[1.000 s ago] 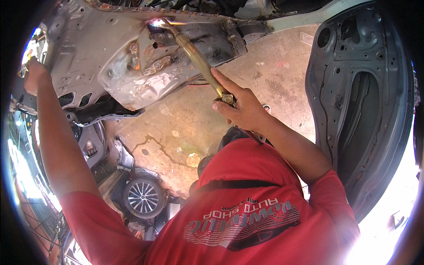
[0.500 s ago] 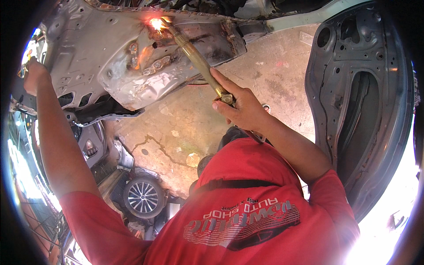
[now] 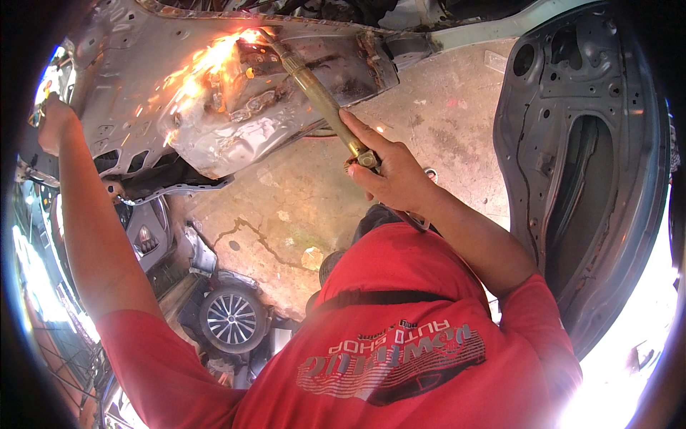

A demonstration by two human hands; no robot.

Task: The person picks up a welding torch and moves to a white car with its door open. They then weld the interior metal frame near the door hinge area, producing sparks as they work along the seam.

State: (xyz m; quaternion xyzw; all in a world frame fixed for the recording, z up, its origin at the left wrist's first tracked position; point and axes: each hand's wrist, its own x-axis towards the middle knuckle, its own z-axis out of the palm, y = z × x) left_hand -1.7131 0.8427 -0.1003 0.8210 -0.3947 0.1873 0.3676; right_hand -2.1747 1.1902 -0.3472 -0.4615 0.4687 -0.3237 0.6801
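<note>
My right hand point(image 3: 393, 171) is wrapped round the lower end of a brass cutting torch point(image 3: 314, 91). The torch slants up and to the left, its tip at the upper edge of a grey car body panel point(image 3: 239, 146). Bright orange sparks point(image 3: 207, 68) stream from the tip down and left across the dented, scorched metal. At the far left, my left hand point(image 3: 58, 127) is closed beside the panel's left end; what its fingers grip is hard to make out against the glare.
A grey car door shell point(image 3: 593, 164) stands at the right. Below the panel lies a stained, cracked concrete floor point(image 3: 264, 222). A wheel with a spoked rim point(image 3: 232, 319) and other car parts are at the lower left. Behind the panel runs a pale body rail point(image 3: 493, 30).
The small glow at the torch tip has grown into a wide spray of sparks spreading down and left over the panel. Both hands and the torch stay almost where they were.
</note>
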